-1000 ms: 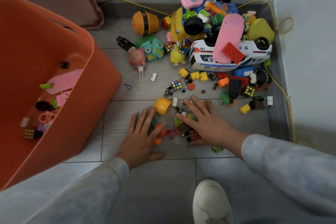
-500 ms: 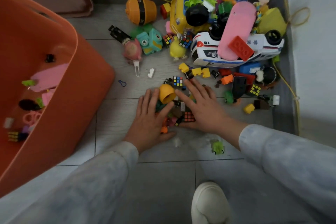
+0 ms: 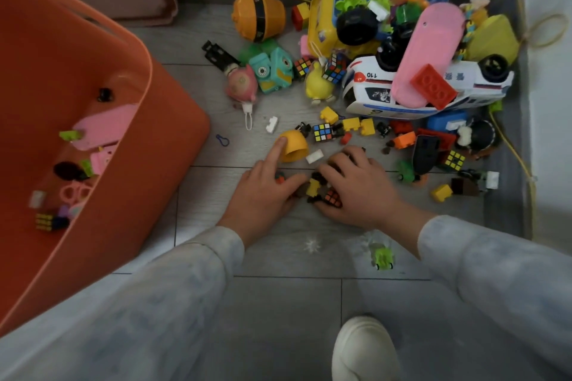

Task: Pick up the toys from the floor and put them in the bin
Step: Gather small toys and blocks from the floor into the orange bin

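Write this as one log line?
left hand: touches yellow cup | right hand: curled round small toys | bin: partly filled
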Tool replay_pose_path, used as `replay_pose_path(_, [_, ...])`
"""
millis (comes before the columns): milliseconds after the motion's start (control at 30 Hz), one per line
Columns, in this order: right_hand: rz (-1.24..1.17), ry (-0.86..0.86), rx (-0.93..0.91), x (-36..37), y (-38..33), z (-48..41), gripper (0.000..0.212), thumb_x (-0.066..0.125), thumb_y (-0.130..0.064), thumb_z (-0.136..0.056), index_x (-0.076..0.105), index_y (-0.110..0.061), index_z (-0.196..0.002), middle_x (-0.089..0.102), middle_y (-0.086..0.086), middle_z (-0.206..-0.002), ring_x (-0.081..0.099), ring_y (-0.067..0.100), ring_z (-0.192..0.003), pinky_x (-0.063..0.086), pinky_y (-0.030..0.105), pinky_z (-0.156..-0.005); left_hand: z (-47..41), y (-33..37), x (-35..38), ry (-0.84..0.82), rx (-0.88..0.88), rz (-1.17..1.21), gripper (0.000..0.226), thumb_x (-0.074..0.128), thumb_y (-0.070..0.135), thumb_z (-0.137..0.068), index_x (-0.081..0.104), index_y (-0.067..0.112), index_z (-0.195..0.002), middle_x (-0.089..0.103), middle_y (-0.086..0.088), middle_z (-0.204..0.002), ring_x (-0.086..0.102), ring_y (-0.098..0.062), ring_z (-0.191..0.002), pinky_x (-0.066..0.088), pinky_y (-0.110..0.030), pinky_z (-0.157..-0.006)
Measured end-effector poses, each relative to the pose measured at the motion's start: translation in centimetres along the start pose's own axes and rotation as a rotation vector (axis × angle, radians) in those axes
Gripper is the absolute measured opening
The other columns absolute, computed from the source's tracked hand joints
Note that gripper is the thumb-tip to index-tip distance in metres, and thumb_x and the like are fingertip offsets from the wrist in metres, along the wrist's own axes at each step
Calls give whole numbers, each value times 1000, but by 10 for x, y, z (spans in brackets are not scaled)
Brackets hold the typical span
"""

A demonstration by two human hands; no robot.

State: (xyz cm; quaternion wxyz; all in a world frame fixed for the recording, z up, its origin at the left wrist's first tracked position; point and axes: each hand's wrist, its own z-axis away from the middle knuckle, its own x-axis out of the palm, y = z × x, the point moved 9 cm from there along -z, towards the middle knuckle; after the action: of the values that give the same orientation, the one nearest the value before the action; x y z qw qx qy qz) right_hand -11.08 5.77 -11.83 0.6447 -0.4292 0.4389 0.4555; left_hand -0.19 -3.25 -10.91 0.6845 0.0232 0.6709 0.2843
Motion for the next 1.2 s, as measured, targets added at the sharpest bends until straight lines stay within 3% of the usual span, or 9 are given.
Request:
replay_pose_path(100, [37, -24, -23, -1, -7, -3, 59, 51, -66, -79, 54, -24, -121, 53, 8, -129, 43, 36, -124, 53, 41, -69, 5, -10, -1, -53, -89, 83, 42, 71, 27, -77, 56, 32, -116, 5, -9, -164, 64, -26, -87, 56, -38, -62])
replay_pose_path(200, [78, -23, -48, -2, -16, -10, 57, 49, -62, -83, 51, -27, -128, 50, 8, -131, 43, 37, -122, 52, 37, -63, 15, -21, -4, -55, -207, 154, 46, 74, 23, -75, 58, 29, -118, 23, -7, -159, 65, -25, -93, 54, -33, -71])
replay_pose_path(267, [72, -9, -58, -4, -21, -12, 49, 51, -58, -85, 55, -25, -120, 53, 9, -121, 44, 38, -119, 52, 36, -59, 24, -30, -8, -36, -318, 233, 45, 72, 22, -78, 59, 27, -121, 42, -3, -145, 61, -25, -106, 50, -34, -81])
replay_pose_path(333, [55, -5, -56, -4, -24, -12, 43, 55, -54, -83, 57, -22, -111, 54, 9, -112, 45, 38, -115, 52, 36, -56, 32, -35, -13, -29, -379, 276, 45, 71, 20, -79, 60, 27, -122, 56, 0, -122, 60, -23, -101, 47, -32, -80])
replay_pose_path(533, [-39, -4, -27, -6, -27, -8, 37, 59, -45, -78, 58, -22, -107, 52, 8, -113, 45, 33, -110, 52, 35, -59, 60, -48, -26, 59, -582, 464, 38, 63, 26, -67, 61, 37, -103, 62, 7, -83, 59, -14, -79, 50, -34, -72])
replay_pose_path(800, [-218, 143, 31, -44, -21, -10, 33, 50, -40, -77, 57, -16, -98, 57, 5, -96, 47, 30, -101, 53, 45, -73, 58, -45, -53, 165, -576, 528, 31, 70, 14, -74, 62, 33, -96, 65, 11, -79, 61, -1, -77, 47, -22, -66])
replay_pose_path(933, [-304, 271, 54, -92, -27, -22, 20, 61, -33, -78, 53, -18, -88, 57, -2, -84, 48, 26, -94, 48, 38, -72, 44, -37, -84, 226, -551, 506, 30, 70, 18, -76, 61, 35, -99, 65, 10, -86, 61, -11, -81, 49, -32, -71])
replay_pose_path(1067, [-426, 375, 22, -147, -43, -43, 18, 57, -33, -79, 45, -20, -85, 48, -4, -76, 43, 20, -88, 48, 43, -68, 28, -29, -134, 317, -497, 488, 34, 71, 21, -75, 61, 33, -105, 66, 8, -87, 62, -15, -84, 51, -36, -76])
replay_pose_path(1200, [-508, 539, -56, -216, -73, -69, 17, 63, -26, -77, 49, -18, -83, 47, -4, -72, 43, 19, -79, 41, 40, -69, 25, -24, -203, 461, -437, 469, 34, 71, 24, -75, 52, 39, -99, 61, 14, -84, 59, -7, -81, 44, -21, -69])
